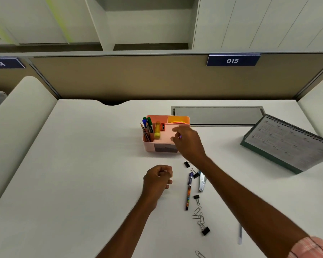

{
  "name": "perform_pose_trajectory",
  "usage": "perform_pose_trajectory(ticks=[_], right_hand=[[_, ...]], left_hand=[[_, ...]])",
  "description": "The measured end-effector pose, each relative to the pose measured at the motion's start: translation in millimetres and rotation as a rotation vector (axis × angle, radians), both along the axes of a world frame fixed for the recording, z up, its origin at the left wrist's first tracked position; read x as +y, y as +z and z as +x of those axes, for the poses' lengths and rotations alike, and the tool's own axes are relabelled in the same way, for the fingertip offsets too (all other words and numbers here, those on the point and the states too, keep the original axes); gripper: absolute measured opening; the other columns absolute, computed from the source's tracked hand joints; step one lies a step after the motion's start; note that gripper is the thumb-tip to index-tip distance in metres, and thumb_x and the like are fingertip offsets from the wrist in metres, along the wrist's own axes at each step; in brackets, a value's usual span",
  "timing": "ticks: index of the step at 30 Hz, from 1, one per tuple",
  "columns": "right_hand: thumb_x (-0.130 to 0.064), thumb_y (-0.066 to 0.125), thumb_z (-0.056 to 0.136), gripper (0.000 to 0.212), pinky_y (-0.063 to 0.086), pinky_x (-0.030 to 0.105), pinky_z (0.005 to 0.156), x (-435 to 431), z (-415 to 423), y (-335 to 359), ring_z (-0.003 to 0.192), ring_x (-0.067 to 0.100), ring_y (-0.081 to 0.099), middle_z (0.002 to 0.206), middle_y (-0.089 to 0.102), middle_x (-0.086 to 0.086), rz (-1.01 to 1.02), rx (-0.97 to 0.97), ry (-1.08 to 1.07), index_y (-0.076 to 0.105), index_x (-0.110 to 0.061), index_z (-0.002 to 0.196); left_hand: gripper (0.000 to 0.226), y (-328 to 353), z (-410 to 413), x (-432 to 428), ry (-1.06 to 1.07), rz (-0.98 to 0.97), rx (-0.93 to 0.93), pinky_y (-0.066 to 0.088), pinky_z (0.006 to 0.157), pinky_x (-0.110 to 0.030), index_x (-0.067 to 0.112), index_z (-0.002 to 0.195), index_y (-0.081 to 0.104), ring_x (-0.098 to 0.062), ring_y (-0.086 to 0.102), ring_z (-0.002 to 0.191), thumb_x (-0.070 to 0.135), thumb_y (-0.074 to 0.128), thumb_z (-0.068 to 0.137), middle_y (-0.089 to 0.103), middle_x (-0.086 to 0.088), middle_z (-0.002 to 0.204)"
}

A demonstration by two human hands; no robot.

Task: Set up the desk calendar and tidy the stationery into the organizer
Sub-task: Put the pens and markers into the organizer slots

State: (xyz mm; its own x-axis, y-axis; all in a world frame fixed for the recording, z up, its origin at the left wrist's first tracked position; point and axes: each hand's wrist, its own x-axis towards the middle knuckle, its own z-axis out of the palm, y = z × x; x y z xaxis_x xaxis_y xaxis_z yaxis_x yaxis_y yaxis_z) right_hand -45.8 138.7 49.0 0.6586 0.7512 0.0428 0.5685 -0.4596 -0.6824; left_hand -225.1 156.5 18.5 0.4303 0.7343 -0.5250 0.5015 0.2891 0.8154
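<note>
Broadly, the smooth white desk (82, 164) carries everything, and the grey-green spiral-bound desk calendar (287, 144) already stands tented well off to the right of both hands, so that half of the job looks done. The pale pink plastic organizer (149, 144) sits directly under the right hand (188, 144), whose fingers (175, 129) reach over its shallow front tray; they are blurred, and I cannot tell whether they pinch something small or have just let it go. Pens, pencils and a yellow glue stick (157, 130) stand upright in the cells left of those fingertips, likely sorted by height. The left hand (158, 180) rests loosely curled on the desk, empty as far as I can see. Just right of its knuckles lie a slim purple pen (188, 190), black binder clips (205, 230) and wire paper clips (199, 216), apparently awaiting the tray.
</note>
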Motion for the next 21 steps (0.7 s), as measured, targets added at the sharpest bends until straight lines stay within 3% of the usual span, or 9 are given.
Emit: perform_pose_trajectory(ticks=[4,7,12,16,21], right_hand=[[-0.022,0.068,0.098,0.028,0.054,0.025,0.092,-58,-31,-17,0.102,0.014,0.066,0.123,0.070,0.000,-0.041,0.111,-0.047,0.069,-0.018,0.126],[-0.020,0.070,0.096,0.024,0.052,0.021,0.087,-105,-54,-38,0.089,0.005,0.064,0.112,0.072,-0.004,-0.056,0.171,-0.074,0.073,-0.020,0.120],[-0.014,0.065,0.097,0.021,0.047,0.012,0.082,-167,-84,-65,0.090,0.001,0.063,0.104,0.073,-0.010,-0.138,0.175,-0.079,0.076,-0.025,0.112],[-0.019,0.066,0.098,0.019,0.041,0.006,0.078,-197,-91,-70,0.089,0.002,0.062,0.105,0.073,-0.007,-0.185,0.220,-0.127,0.076,-0.022,0.113],[-0.024,0.068,0.097,0.018,0.044,0.007,0.078,-218,-85,-68,0.086,-0.002,0.062,0.103,0.069,-0.015,-0.200,0.230,-0.169,0.075,-0.024,0.113]], left_hand=[[0.007,-21,1,-37,-0.160,0.109,0.134,0.066,0.078,-0.032,0.028,0.097,0.074,-0.013,0.075,0.081,0.023,0.076,0.093,0.077,0.006,0.094],[0.015,-33,6,-59,-0.284,0.250,0.223,0.059,0.084,-0.025,0.020,0.108,0.076,-0.012,0.072,0.094,0.025,0.073,0.094,0.077,0.005,0.106],[0.022,-36,24,-74,-0.318,0.375,0.322,0.057,0.086,-0.028,0.017,0.116,0.072,-0.018,0.072,0.102,0.025,0.069,0.096,0.076,0.000,0.113],[0.032,-36,39,-84,-0.333,0.460,0.371,0.043,0.075,-0.022,0.020,0.112,0.070,-0.016,0.068,0.099,0.041,0.078,0.089,0.072,0.004,0.107],[0.019,-31,45,-87,-0.331,0.502,0.413,0.041,0.070,-0.020,0.017,0.108,0.071,-0.010,0.062,0.086,0.030,0.072,0.094,0.075,0.003,0.105]])
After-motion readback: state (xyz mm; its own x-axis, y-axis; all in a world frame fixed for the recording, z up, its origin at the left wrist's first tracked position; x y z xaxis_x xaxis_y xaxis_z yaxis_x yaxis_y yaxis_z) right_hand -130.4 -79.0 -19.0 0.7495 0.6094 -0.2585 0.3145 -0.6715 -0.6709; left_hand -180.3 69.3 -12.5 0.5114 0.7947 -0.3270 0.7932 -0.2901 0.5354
